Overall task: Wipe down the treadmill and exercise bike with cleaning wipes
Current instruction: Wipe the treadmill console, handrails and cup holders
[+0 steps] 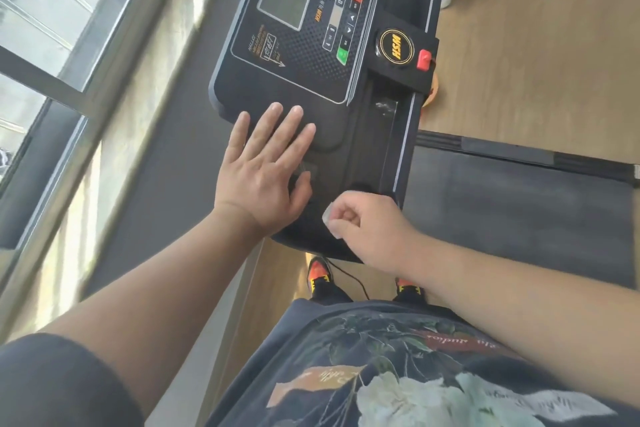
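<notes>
The black plastic treadmill console (311, 55) is steadied at 10 o'clock by the flat, spread left hand (266, 166); a small white cleaning wipe (330, 224) is pinched in the curled right hand (367, 229) at the console's 6 o'clock edge. The wipe should be unfolded and firm overlapping strokes used

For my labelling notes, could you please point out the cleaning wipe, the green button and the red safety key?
cleaning wipe (328, 218): head view, its exposed edge.
green button (342, 56): head view, its face.
red safety key (424, 59): head view, its top.

single head view, steeply downward, close over treadmill console (304, 28)
</notes>
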